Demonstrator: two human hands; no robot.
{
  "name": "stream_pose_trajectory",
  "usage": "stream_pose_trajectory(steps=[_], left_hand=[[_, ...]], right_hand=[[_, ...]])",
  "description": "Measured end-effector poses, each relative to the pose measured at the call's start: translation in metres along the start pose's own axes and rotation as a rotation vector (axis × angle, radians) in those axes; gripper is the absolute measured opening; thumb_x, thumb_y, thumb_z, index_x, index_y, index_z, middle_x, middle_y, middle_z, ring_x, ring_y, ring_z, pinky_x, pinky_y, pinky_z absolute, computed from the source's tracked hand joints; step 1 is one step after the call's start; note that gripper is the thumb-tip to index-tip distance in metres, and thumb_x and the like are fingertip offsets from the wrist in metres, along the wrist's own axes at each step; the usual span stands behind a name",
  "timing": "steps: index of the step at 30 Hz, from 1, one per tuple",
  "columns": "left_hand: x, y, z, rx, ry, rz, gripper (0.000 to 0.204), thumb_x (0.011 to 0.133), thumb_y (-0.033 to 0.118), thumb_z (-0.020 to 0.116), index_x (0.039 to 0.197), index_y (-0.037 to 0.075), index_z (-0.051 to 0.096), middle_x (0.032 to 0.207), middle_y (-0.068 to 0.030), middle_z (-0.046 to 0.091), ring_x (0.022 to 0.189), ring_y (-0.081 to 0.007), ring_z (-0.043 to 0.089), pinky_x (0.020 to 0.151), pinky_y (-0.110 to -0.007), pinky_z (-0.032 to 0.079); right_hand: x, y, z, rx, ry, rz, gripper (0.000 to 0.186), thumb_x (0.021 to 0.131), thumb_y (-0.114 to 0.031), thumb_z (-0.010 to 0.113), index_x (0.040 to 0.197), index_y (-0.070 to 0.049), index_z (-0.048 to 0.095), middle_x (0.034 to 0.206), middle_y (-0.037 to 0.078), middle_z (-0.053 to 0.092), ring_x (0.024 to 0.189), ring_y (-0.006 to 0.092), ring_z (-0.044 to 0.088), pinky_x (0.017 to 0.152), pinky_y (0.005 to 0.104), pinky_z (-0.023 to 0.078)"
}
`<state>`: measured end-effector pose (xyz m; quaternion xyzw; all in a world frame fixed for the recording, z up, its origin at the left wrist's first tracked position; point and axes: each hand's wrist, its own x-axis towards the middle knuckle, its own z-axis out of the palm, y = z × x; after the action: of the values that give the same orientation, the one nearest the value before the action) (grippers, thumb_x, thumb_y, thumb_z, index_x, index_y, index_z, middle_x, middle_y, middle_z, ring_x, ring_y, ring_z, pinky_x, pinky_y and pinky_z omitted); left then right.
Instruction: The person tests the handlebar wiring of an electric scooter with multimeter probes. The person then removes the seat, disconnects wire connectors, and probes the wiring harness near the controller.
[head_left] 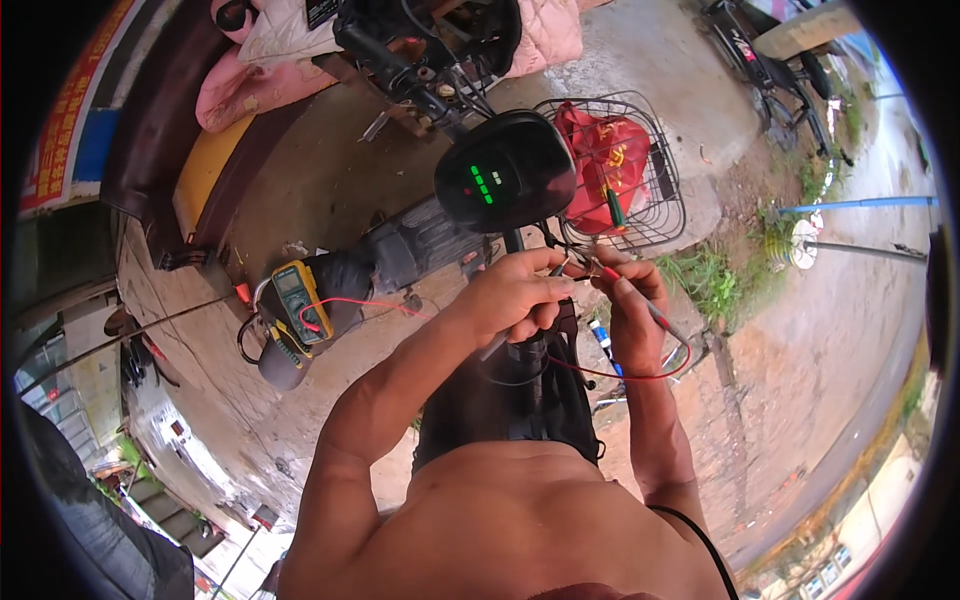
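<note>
The scooter (470, 300) stands under me on the concrete, its round black dash (505, 172) lit with green bars. Ahead sits the wire basket (655, 215) holding a red bag (605, 150). A yellow meter (300, 298) rests on the scooter's deck to my left, its red lead (370, 302) running toward my hands. My left hand (515, 297) has its fingers closed on wires just below the dash. My right hand (632, 300) pinches a red probe (640, 300), its tip meeting those wires.

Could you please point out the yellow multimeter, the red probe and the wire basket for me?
yellow multimeter (298, 297), head view, on its front face.
red probe (612, 275), head view, on its red grip.
wire basket (668, 195), head view, on its right wall.
</note>
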<state>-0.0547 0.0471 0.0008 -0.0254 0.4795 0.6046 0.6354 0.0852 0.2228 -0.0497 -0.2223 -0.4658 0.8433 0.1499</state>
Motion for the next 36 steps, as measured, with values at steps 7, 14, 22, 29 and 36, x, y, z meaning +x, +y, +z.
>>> stream_pose_trajectory(steps=[7, 14, 22, 29, 36], left_hand=[[-0.001, 0.0, 0.004, 0.028, 0.025, 0.027, 0.033, 0.103, 0.016, 0.061, 0.131, -0.001, 0.056, 0.064, -0.0047, 0.057, 0.037, -0.0061, 0.04, 0.036, -0.022, 0.031], [0.001, -0.004, 0.003, 0.051, 0.029, 0.032, 0.031, 0.103, 0.018, 0.062, 0.128, 0.001, 0.057, 0.064, -0.0043, 0.058, 0.037, -0.0063, 0.043, 0.035, -0.022, 0.032], [0.001, -0.008, 0.004, 0.109, 0.078, 0.042, 0.029, 0.102, 0.021, 0.064, 0.123, 0.001, 0.061, 0.066, -0.0039, 0.059, 0.039, -0.0068, 0.046, 0.037, -0.021, 0.036], [-0.013, -0.008, 0.012, 0.233, 0.27, 0.165, 0.027, 0.099, 0.019, 0.068, 0.118, -0.001, 0.065, 0.066, -0.0021, 0.058, 0.043, -0.0055, 0.046, 0.038, -0.022, 0.034], [-0.013, -0.002, 0.016, 0.287, 0.381, 0.196, 0.021, 0.097, 0.015, 0.069, 0.113, 0.0, 0.067, 0.066, -0.0001, 0.057, 0.046, -0.0038, 0.044, 0.041, -0.022, 0.033]], right_hand=[[0.011, -0.016, -0.012, 0.005, 0.024, -0.19, 0.024, 0.089, -0.005, 0.049, 0.11, 0.003, 0.059, 0.116, 0.022, 0.07, 0.102, 0.0247, 0.067, 0.1, 0.0398, 0.049], [0.013, -0.009, 0.007, -0.467, -0.088, 0.06, 0.027, 0.108, -0.017, 0.05, 0.123, 0.002, 0.06, 0.098, 0.011, 0.072, 0.103, 0.0185, 0.07, 0.091, 0.0306, 0.051], [0.018, -0.001, 0.026, -0.485, -0.055, 0.073, 0.028, 0.104, -0.02, 0.062, 0.124, 0.0, 0.061, 0.102, 0.007, 0.073, 0.094, 0.0145, 0.071, 0.077, 0.0281, 0.054], [0.02, -0.006, 0.011, -0.413, -0.011, 0.28, 0.018, 0.099, -0.017, 0.068, 0.106, -0.001, 0.07, 0.093, 0.001, 0.068, 0.083, 0.0088, 0.06, 0.073, 0.0253, 0.049], [0.021, -0.013, 0.014, -0.341, -0.029, 0.402, 0.022, 0.096, -0.021, 0.07, 0.108, -0.002, 0.069, 0.085, -0.002, 0.064, 0.074, 0.007, 0.056, 0.065, 0.0249, 0.044]])
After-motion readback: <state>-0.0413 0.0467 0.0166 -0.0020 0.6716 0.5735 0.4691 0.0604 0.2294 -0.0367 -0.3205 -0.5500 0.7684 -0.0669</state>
